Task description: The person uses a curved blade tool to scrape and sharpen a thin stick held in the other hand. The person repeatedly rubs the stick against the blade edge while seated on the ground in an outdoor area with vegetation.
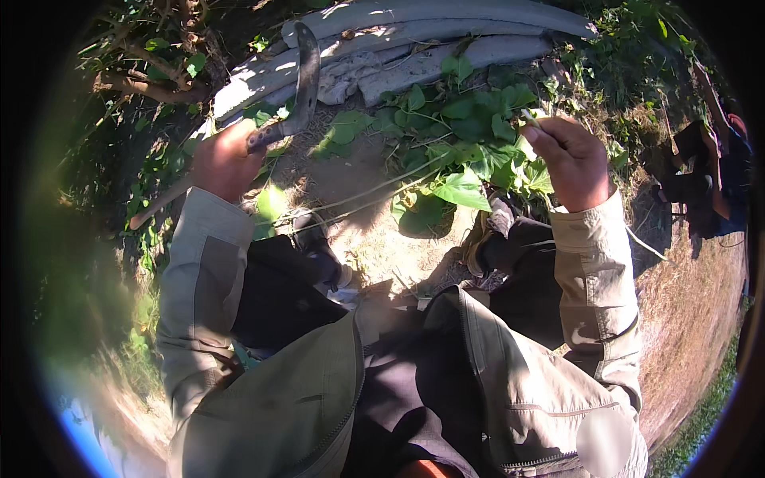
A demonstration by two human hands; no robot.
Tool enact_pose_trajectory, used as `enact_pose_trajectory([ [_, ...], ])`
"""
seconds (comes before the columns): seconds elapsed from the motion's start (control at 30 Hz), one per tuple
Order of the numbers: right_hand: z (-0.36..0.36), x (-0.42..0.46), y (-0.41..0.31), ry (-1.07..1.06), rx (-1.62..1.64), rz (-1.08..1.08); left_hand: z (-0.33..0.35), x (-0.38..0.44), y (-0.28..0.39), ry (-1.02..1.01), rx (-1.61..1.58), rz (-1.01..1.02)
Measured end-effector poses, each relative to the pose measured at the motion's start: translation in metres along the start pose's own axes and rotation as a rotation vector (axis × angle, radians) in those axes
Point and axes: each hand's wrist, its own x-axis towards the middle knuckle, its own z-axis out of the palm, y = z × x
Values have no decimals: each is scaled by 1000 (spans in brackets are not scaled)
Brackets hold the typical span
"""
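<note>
My left hand [222,160] is closed around the handle of a curved sickle-like blade tool [308,74], whose dark blade points up and hooks to the left at its tip. A long wooden shaft [160,203] sticks out below that hand. My right hand [565,156] pinches a thin pale green stem [529,117] between thumb and fingers. Broad-leaved green vines [466,185] lie on the ground between and beyond my hands. Two long thin vine stems [376,194] run across the soil from near my left shoe towards the leaves.
Long grey concrete-like beams [442,30] lie stacked beyond the vines. A woody shrub [155,71] stands at upper left. My shoes [320,251] rest on dirt. Another person [717,173] is at the right edge, near dry grass [687,310].
</note>
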Motion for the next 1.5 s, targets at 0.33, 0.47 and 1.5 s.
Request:
enact_pose_trajectory([
  [0.33, 62, -8, -17, -319, 22, -154, 17, -6, 109, 20, -339, 543],
  [0.47, 66, -8, -26, -359, 89, -177, 24, -2, 110, 21, -278, 559],
  [1.5, -12, 7, 1, -5, 48, 76, 7, 4, 29, 44, 77, 79],
])
